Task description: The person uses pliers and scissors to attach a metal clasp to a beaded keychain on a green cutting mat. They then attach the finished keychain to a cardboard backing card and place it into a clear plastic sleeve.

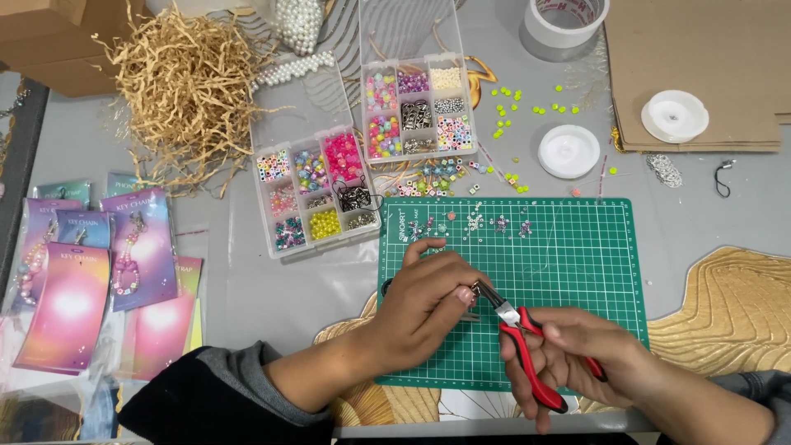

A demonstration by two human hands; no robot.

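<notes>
The fingers [550, 334] of the right hand [568, 358] wrap tight around the red handles of a pair of pliers [527, 346], whose slim metal nose points up and left to the left hand [424, 301]. There the left fingers [463, 294] pinch closed on a small metal piece [476, 288], too tiny to make out, right at the plier tips. Both hands hover over a green cutting mat [577, 272] with a fine white grid, lying on the grey desk [239, 280]. Loose small beads [478, 222] sit scattered along the mat's far edge. Beyond it stand two clear plastic bead boxes [313, 194], their compartments full of glossy coloured beads. To the left lie shiny carded keychains [74, 288]. Farther off are a heap of tan crinkled paper shred [185, 91], two white cord spools [568, 151], flat brown cardboard [684, 49] and a tape roll [564, 21].
</notes>
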